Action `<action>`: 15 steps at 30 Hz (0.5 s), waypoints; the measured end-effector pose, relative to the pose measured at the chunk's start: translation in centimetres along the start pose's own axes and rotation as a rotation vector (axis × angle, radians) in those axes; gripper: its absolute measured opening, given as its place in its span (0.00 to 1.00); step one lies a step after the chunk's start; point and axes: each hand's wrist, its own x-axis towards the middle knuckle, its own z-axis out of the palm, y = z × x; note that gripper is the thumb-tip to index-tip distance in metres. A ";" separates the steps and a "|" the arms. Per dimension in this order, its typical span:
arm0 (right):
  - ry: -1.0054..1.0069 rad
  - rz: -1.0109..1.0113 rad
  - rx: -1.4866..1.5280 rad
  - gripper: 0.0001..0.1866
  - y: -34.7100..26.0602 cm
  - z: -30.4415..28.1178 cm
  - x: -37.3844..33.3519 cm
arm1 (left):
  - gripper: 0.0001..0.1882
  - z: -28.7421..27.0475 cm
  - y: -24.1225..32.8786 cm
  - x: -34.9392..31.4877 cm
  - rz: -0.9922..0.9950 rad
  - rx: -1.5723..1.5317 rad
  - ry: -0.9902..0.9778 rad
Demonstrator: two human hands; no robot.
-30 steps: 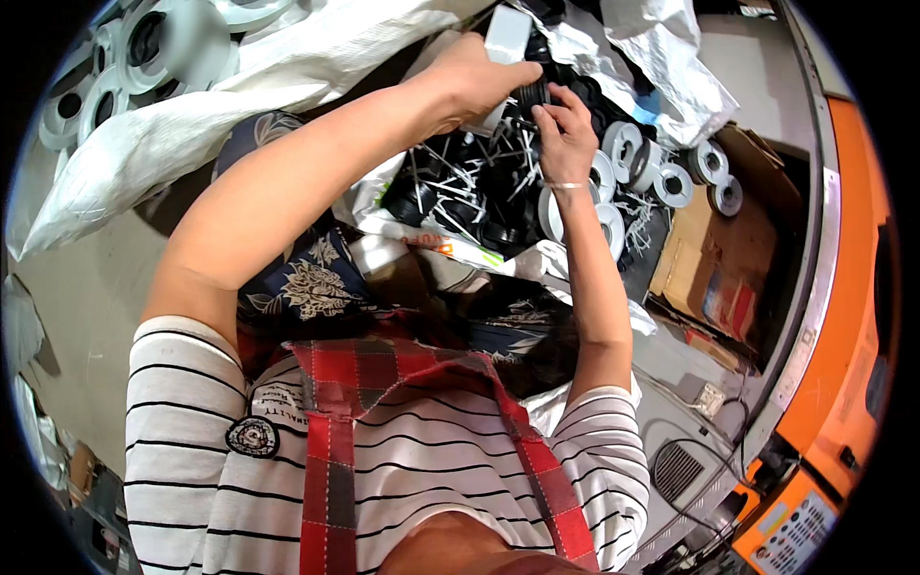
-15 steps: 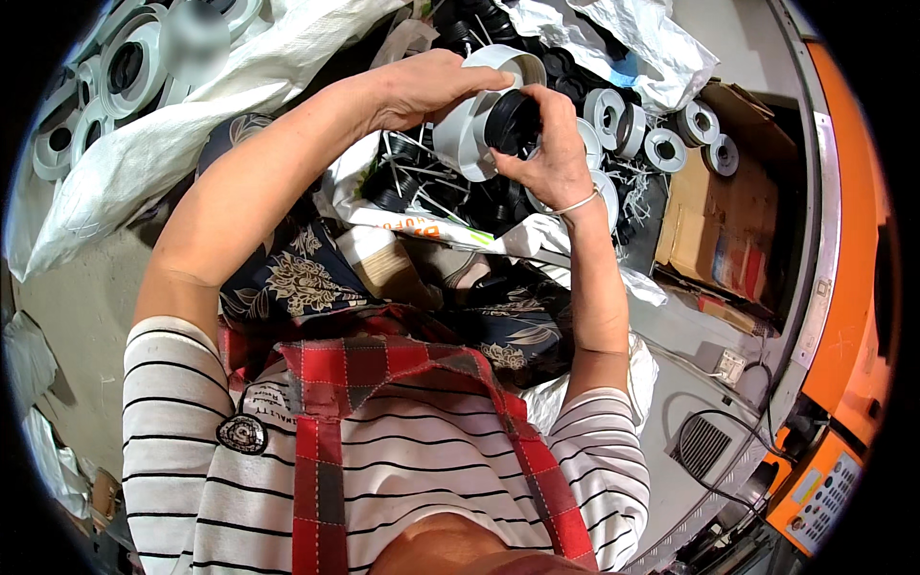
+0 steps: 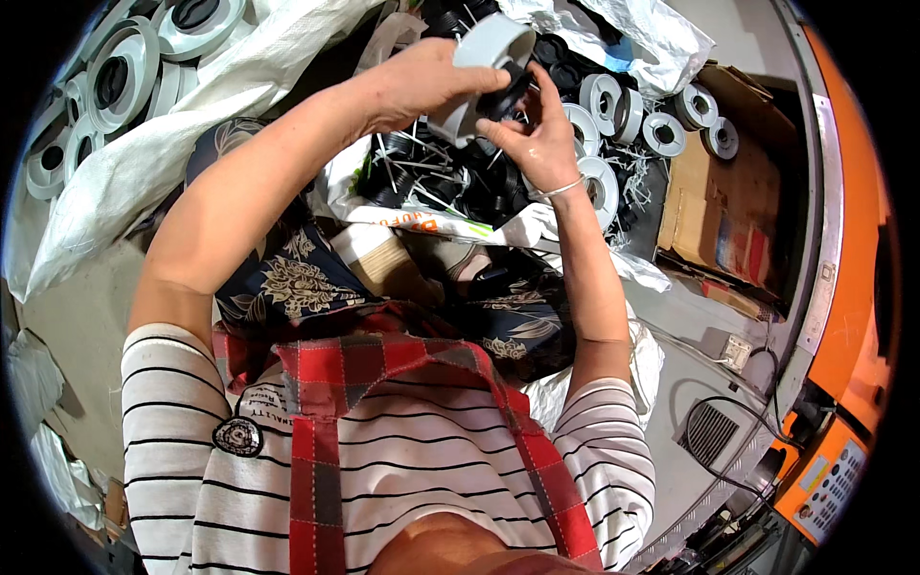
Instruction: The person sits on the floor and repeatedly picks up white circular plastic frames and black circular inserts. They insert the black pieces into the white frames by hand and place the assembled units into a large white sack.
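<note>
Sackcloth, white and woven, makes the largest item around you: the sack at your upper left lies beside big pale-grey rings. Next in size comes the cardboard box to your right, its open side showing, then the white plastic bag spread in front of your knees under a jumble of black parts and thin white sticks. Above that heap, raised clear of it, is the grey flanged spool in your left hand, the thumb laid across its near face and the other fingers mostly hidden behind it. It looks like moulded plastic, so expect it to be light and stiff, rather smooth, and unlikely to dent; the broad outer wall should give you the surest hold, whereas the flange edge is thin and could slip or chip under a hard squeeze. Smaller grey spools sit beyond your right wrist. Smallest of the handled pieces, the black round insert is at the spool's centre, pinched between the thumb and curled fingers of your right hand; how deeply it sits, you cannot tell. It probably flexes slightly at most, so grip opposite sides of its rim.
</note>
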 end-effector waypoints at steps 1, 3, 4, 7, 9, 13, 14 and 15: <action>0.026 0.003 0.049 0.43 0.1 0.2 -0.2 | 0.21 0.6 0.2 -0.2 0.015 0.001 -0.015; 0.049 0.092 0.184 0.37 0.5 0.6 -0.4 | 0.21 0.7 0.4 -0.5 0.016 0.015 -0.019; 0.052 0.178 0.264 0.35 0.9 0.5 -0.2 | 0.21 0.6 0.8 -0.7 0.006 0.007 -0.048; -0.020 0.459 0.458 0.30 0.4 0.0 0.3 | 0.21 0.2 -0.2 -0.2 0.021 0.093 -0.046; -0.106 0.670 0.580 0.35 -0.1 -0.9 0.4 | 0.21 0.4 -0.1 -0.4 0.028 0.043 -0.021; -0.064 0.395 0.258 0.35 1.2 -1.5 0.3 | 0.20 0.4 -0.1 -0.1 0.026 0.104 0.006; 0.060 0.132 0.039 0.35 0.9 -0.7 -0.1 | 0.20 0.3 -0.3 -0.1 0.032 0.154 0.017; 0.031 0.264 0.114 0.35 0.4 -0.9 0.0 | 0.20 0.4 -0.5 0.0 0.021 0.151 0.011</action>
